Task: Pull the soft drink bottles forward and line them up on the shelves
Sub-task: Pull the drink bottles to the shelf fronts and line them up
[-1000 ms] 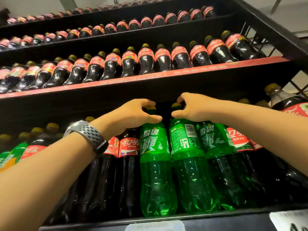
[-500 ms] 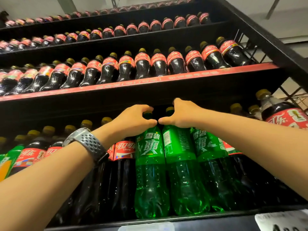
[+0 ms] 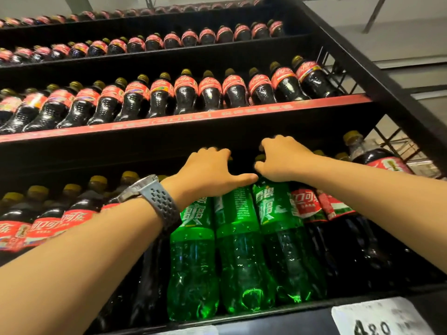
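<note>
Three green soft drink bottles stand side by side at the front of the lower shelf (image 3: 302, 307): left (image 3: 193, 262), middle (image 3: 242, 257), right (image 3: 285, 247). My left hand (image 3: 210, 170), with a grey watch on the wrist, lies over the tops of the left and middle bottles. Its fingers curl down behind them and its thumb stretches right. My right hand (image 3: 283, 158) is closed over the neck of the right bottle, whose yellow cap shows by the thumb. The fingertips of both hands are hidden in the dark behind the bottles.
Dark cola bottles with red labels flank the green ones on the left (image 3: 48, 221) and right (image 3: 338, 213). Above, a red-edged shelf (image 3: 217, 116) carries a full row of small cola bottles, with more rows higher up. A price tag (image 3: 377, 320) sits at the lower right.
Both hands have shifted right along the bottle tops and reach deeper under the upper shelf. The view has drifted, and a third green bottle now stands level with the other two.
</note>
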A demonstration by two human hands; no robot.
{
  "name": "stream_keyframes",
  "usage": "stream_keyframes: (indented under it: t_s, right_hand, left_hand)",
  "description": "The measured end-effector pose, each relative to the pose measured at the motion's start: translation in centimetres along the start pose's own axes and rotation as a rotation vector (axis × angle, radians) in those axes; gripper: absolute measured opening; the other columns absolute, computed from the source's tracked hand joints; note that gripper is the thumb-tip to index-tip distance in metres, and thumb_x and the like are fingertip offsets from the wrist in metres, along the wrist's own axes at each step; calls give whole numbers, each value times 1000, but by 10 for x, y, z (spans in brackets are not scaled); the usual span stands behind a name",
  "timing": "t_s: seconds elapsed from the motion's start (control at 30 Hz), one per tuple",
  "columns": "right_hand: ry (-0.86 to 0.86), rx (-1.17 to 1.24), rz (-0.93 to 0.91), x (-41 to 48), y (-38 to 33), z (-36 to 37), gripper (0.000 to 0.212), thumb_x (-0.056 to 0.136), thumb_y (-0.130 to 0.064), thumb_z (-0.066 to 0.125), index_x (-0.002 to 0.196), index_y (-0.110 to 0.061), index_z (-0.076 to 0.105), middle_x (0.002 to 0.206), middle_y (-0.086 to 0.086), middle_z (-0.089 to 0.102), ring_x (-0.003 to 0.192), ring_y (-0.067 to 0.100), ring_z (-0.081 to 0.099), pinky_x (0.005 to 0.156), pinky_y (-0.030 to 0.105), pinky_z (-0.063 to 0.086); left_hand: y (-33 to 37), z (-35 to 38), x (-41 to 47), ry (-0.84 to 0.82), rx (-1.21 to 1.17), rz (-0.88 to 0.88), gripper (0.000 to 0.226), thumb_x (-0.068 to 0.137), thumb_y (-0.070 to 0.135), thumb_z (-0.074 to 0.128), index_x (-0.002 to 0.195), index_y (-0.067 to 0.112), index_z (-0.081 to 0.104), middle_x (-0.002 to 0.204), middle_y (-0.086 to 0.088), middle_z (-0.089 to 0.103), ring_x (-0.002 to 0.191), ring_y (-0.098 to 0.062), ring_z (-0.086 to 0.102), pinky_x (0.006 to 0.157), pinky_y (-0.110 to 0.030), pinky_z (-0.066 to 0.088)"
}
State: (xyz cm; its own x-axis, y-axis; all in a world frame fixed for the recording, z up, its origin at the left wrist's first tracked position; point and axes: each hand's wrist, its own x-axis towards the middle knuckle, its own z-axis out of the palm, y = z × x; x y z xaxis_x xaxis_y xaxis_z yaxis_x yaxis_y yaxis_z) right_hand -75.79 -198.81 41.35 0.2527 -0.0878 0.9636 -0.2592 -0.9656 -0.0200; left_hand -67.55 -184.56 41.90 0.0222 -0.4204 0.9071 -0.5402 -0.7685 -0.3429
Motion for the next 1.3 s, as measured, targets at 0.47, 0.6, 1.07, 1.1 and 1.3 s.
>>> stream_keyframes:
  t_s: [0.47,0.6,1.07,1.1,1.3]
  right_hand:
    - [-204,510,-10,2,35,14,38,88,-36,62,121,-17,57,108,4,64,99,21,60,93,37,49]
    - [-193,513,-9,2,34,16,39,90,-36,59,123,-17,55,108,2,63,98,20,59,87,33,49]
    - [-194,471,22,-2,35,16,44,93,-40,52,129,-13,50,125,7,56,112,24,54,96,35,44]
    - [-163,407,30,-2,33,16,51,91,-47,52,129,-13,50,125,6,56,111,24,54,93,34,44]
    - [-161,395,43,-5,34,16,80,77,-60,65,137,-13,42,132,5,54,118,24,53,94,33,45]
  left_hand:
    - [-16,-21,6,-328,-500,-34,57,75,53,73,123,28,55,108,16,65,99,-3,61,91,-32,51]
    - [6,-12,8,-119,-314,-49,66,71,74,60,115,25,56,106,12,59,97,-7,57,82,-26,48]
    - [-17,-17,-1,-245,-336,62,78,81,58,63,147,26,35,153,8,34,136,-9,33,103,-21,26]
    - [-15,-15,-2,-218,-307,71,80,81,63,59,147,26,35,154,6,30,139,-11,28,106,-22,24]
    - [-7,-9,-9,-141,-274,113,82,77,62,64,144,24,38,151,3,36,137,-13,33,108,-26,28]
